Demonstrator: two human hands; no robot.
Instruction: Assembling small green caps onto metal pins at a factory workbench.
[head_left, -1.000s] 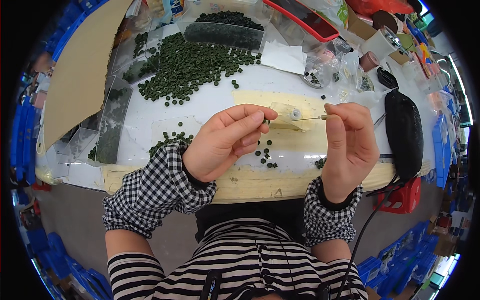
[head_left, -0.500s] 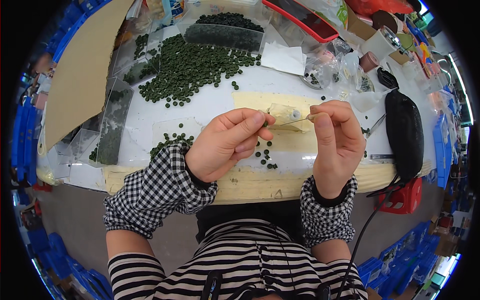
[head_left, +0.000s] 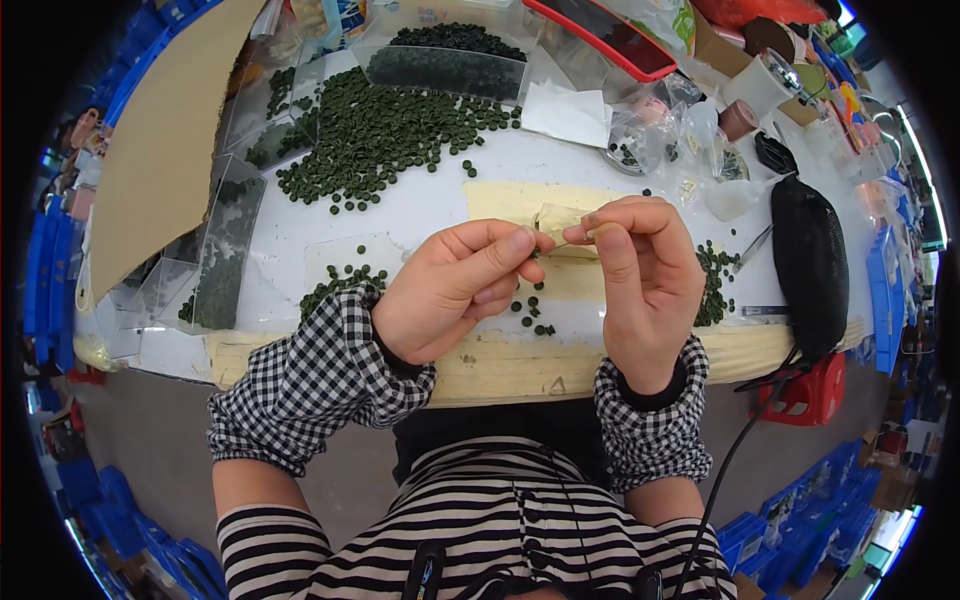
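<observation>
From afar I see the left hand (head_left: 450,280) pinching a green disc (head_left: 534,254), the right hand (head_left: 648,290) pinching a thin pin (head_left: 562,242), disc pile (head_left: 375,135) at 11 o'clock

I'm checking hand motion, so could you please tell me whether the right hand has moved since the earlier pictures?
Yes: the right hand has moved leftward, toward the left hand, leaving a wider gap to the black pouch.

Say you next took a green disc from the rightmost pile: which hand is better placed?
Probably the right hand: the pile of green discs lies just beside it. The left hand is farther away, with the right between. Both look occupied.
</observation>
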